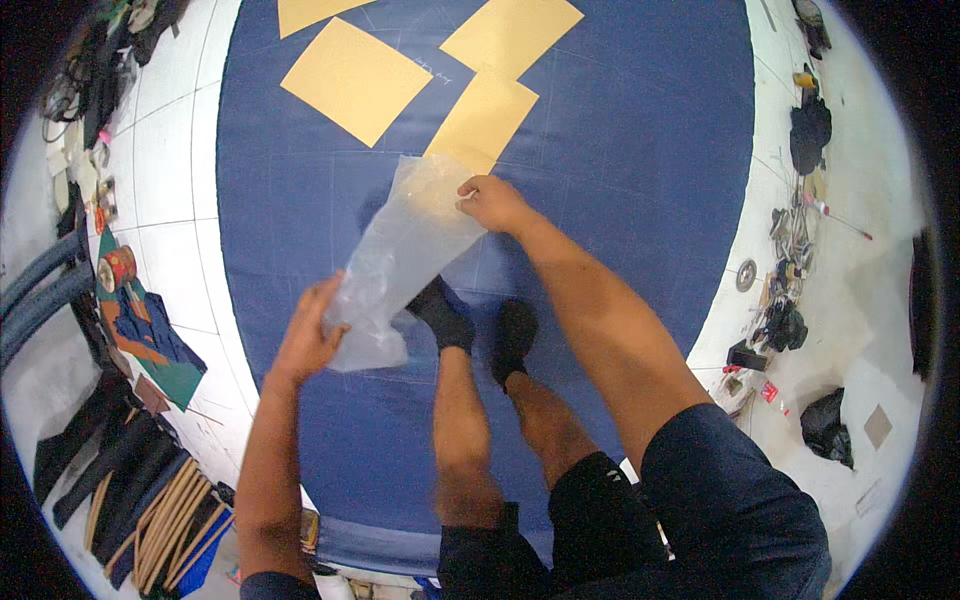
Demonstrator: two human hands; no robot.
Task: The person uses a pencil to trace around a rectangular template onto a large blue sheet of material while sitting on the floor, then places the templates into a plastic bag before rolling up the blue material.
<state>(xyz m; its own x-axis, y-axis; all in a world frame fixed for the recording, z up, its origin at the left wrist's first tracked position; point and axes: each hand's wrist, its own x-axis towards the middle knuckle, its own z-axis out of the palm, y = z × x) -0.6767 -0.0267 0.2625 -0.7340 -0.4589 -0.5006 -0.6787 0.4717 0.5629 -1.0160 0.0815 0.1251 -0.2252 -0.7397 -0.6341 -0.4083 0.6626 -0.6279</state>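
Note:
A long, translucent plastic bag (392,260) stretches on a slant between my two hands, above dark blue cloth (620,200). My left hand (312,332) grips its lower left end, thumb and fingers around the plastic. Up at the other end, my right hand (495,205) pinches the bag's right edge. The bag's upper end overlaps a yellow sheet (485,115), whose colour shows faintly through the plastic. Whether the bag holds anything, I cannot tell. Beyond lie another yellow sheet (355,82) and a third yellow sheet (512,35), which meets the nearest one.
My feet in black socks (445,315) stand on the cloth, close to the bag. Rolled fabric (45,275) and a bundle of wooden sticks (165,525) lie at left. Along the right are a black plastic bag (826,428), a screwdriver (850,226) and assorted small items.

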